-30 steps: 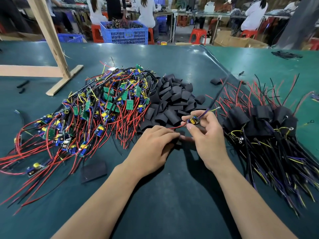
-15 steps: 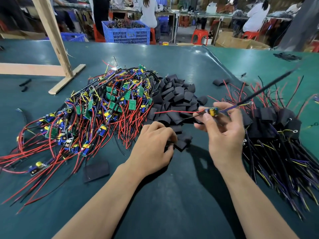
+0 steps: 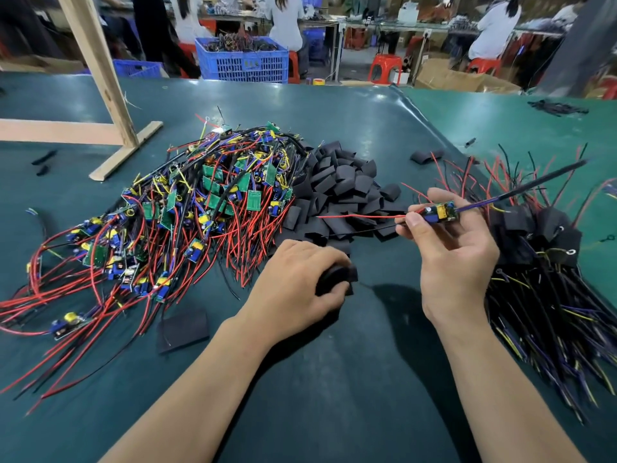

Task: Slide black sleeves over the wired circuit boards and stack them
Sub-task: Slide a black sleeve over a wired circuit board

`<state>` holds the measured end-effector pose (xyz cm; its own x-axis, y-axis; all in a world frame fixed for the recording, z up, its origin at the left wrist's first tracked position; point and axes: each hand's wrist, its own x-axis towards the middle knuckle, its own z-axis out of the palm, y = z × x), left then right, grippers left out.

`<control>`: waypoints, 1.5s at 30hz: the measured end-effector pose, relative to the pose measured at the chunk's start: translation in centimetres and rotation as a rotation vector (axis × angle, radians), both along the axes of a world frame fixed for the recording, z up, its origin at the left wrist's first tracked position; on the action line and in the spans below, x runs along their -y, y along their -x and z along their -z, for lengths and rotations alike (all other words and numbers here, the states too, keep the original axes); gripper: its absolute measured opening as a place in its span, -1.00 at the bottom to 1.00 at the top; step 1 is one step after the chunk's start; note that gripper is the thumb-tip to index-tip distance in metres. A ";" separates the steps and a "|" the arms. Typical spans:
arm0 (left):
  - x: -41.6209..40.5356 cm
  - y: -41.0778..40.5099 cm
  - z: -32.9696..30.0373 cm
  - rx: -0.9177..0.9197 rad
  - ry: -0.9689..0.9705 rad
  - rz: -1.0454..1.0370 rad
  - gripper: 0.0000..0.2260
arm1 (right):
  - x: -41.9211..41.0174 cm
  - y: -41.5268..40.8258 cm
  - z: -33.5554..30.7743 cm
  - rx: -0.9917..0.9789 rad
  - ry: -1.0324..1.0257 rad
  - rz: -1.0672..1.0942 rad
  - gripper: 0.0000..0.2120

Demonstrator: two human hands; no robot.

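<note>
My right hand (image 3: 457, 259) pinches a small wired circuit board (image 3: 440, 212) above the table; its red wire runs left and its dark wires stick out to the right. My left hand (image 3: 293, 289) lies on the green table and grips a black sleeve (image 3: 337, 279) at the near edge of the loose sleeve pile (image 3: 344, 195). A big heap of bare wired boards (image 3: 187, 215) with red and black leads lies to the left. At the right lies a stack of sleeved boards (image 3: 547, 255).
A flat black pad (image 3: 183, 329) lies near my left forearm. A wooden frame (image 3: 100, 78) stands at the back left of the green table (image 3: 334, 396). One stray sleeve (image 3: 425, 157) lies behind the piles. Blue crates (image 3: 243, 60) and seated people are beyond the table.
My right hand has lifted the board up and to the right, away from the left hand. My left hand has closed on a sleeve at the pile's edge.
</note>
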<state>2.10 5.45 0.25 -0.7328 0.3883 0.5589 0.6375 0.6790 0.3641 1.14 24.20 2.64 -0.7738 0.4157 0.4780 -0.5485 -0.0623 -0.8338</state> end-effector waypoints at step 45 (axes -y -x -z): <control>1.2 -0.4 -0.1 -0.131 -0.327 -0.001 -0.66 | 2.6 -1.5 0.4 0.215 -0.217 -0.287 -0.85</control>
<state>2.47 4.22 0.34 -0.6470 0.1731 0.7426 0.6927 0.5406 0.4774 2.67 21.61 2.20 -0.9354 0.0768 0.3453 -0.3461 0.0023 -0.9382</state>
